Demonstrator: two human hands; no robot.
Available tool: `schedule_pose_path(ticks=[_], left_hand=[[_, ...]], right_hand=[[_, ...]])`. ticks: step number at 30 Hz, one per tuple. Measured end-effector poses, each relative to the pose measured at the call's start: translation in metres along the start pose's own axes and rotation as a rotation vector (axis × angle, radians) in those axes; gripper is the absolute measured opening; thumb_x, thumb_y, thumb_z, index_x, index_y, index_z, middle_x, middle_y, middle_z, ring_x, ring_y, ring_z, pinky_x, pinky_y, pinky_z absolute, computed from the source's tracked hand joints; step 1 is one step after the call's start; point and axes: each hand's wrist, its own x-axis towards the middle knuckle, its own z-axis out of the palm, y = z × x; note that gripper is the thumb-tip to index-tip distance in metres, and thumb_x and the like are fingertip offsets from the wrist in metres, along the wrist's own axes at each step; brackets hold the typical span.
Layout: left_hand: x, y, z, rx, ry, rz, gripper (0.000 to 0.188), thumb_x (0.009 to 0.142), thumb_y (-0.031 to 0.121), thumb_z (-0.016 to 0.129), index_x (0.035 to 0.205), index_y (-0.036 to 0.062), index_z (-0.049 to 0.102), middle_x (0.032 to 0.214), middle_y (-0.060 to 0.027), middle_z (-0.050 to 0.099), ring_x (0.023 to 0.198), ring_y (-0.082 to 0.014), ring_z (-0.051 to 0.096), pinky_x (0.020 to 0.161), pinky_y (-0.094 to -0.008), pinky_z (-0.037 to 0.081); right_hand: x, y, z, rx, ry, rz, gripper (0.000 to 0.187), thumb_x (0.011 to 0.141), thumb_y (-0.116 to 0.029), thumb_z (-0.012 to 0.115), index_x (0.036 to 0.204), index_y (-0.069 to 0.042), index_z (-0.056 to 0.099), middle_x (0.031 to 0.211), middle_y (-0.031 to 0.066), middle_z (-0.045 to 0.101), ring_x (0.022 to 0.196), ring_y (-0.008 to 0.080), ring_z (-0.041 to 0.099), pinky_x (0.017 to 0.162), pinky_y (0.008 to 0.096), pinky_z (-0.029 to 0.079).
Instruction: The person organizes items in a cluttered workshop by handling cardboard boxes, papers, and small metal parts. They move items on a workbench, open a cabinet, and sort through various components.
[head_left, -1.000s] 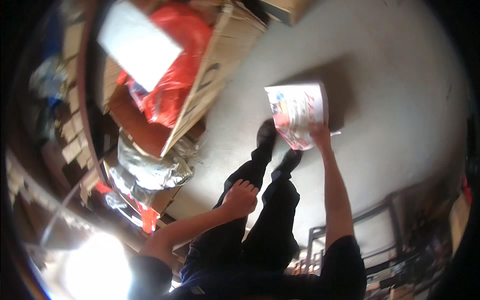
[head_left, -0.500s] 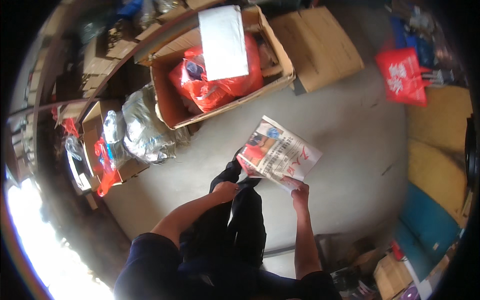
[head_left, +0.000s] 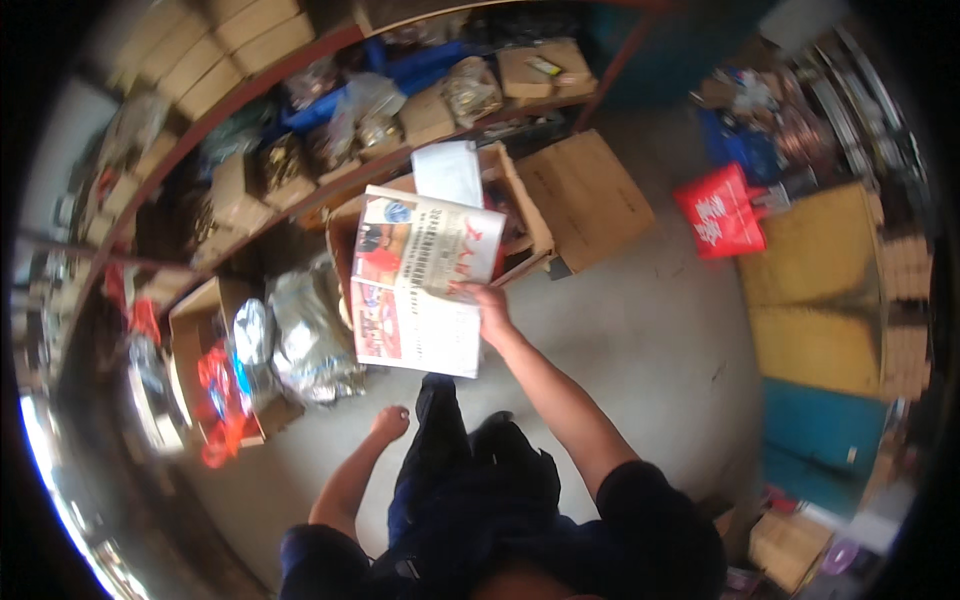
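Observation:
My right hand (head_left: 487, 310) grips a printed newspaper (head_left: 432, 270) by its right edge, thumb over the page. The paper has colour pictures down its left side and a red headline, and it hangs in the air in front of a large open cardboard box (head_left: 524, 186). It hides much of the box's inside. A white sheet (head_left: 447, 172) lies over the box behind the newspaper. My left hand (head_left: 391, 422) is apart from it, lower left, beside my leg, with its fingers curled closed; whether anything is in them is hidden.
Shelves on the left and back hold small cartons (head_left: 240, 190) and bagged parts. Silvery plastic bags (head_left: 305, 335) stand beside a smaller open carton. A flattened cardboard flap (head_left: 590, 195) lies right of the box. At right are a red bag (head_left: 720, 212) and yellow panels (head_left: 810, 300).
My right hand has carried the newspaper leftward and up, in front of the large box. The left hand has shifted left and down. My view has turned, showing more shelving.

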Motion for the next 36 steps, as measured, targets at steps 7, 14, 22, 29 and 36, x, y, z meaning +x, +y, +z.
schedule_pose_path(ticks=[7, 14, 22, 29, 36], left_hand=[[0.035, -0.036, -0.048, 0.116, -0.103, 0.052, 0.026, 0.075, 0.024, 0.047, 0.092, 0.0145, 0.064, 0.092, -0.0161, 0.061, 0.089, -0.0336, 0.057, 0.079, -0.0416, 0.045], [0.103, 0.028, -0.090, 0.626, -0.534, 0.480, 0.019, 0.073, 0.024, 0.051, 0.074, 0.0142, 0.067, 0.079, -0.0125, 0.063, 0.078, -0.0298, 0.060, 0.066, -0.0392, 0.049], [0.150, 0.243, -0.068, 0.976, -0.687, 0.805, 0.015, 0.068, 0.015, 0.053, 0.067, 0.0053, 0.064, 0.070, -0.0116, 0.063, 0.067, -0.0314, 0.060, 0.061, -0.0409, 0.047], [0.160, 0.434, 0.050, 0.974, -0.847, 1.127, 0.022, 0.071, 0.022, 0.052, 0.075, 0.0033, 0.064, 0.079, -0.0186, 0.061, 0.071, -0.0324, 0.059, 0.062, -0.0406, 0.046], [0.126, 0.642, 0.184, 1.165, -0.650, 1.206, 0.019, 0.069, 0.020, 0.051, 0.073, 0.0067, 0.064, 0.076, -0.0179, 0.061, 0.073, -0.0358, 0.058, 0.067, -0.0445, 0.046]], right_hand=[[0.055, 0.027, -0.005, -1.063, 0.162, -0.113, 0.033, 0.063, -0.024, 0.057, 0.091, -0.007, 0.063, 0.075, 0.0149, 0.062, 0.068, 0.0230, 0.061, 0.062, 0.0314, 0.046], [-0.102, 0.026, -0.179, -1.863, -0.003, -0.305, 0.013, 0.065, -0.019, 0.053, 0.056, -0.010, 0.057, 0.065, 0.0068, 0.058, 0.068, 0.0264, 0.058, 0.057, 0.0395, 0.046], [-0.373, 0.027, -0.394, -0.823, 1.079, 0.547, 0.029, 0.065, -0.026, 0.051, 0.075, -0.002, 0.063, 0.077, 0.0152, 0.064, 0.078, 0.0287, 0.062, 0.071, 0.0363, 0.050], [-0.480, 0.041, -0.433, -0.764, 1.141, 0.477, 0.018, 0.075, -0.019, 0.049, 0.066, -0.009, 0.061, 0.065, 0.0058, 0.063, 0.057, 0.0165, 0.062, 0.052, 0.0277, 0.049], [-0.434, 0.047, -0.502, -0.850, 1.051, 0.176, 0.010, 0.058, -0.017, 0.059, 0.067, -0.015, 0.062, 0.067, 0.0080, 0.061, 0.063, 0.0277, 0.060, 0.051, 0.0383, 0.047]])
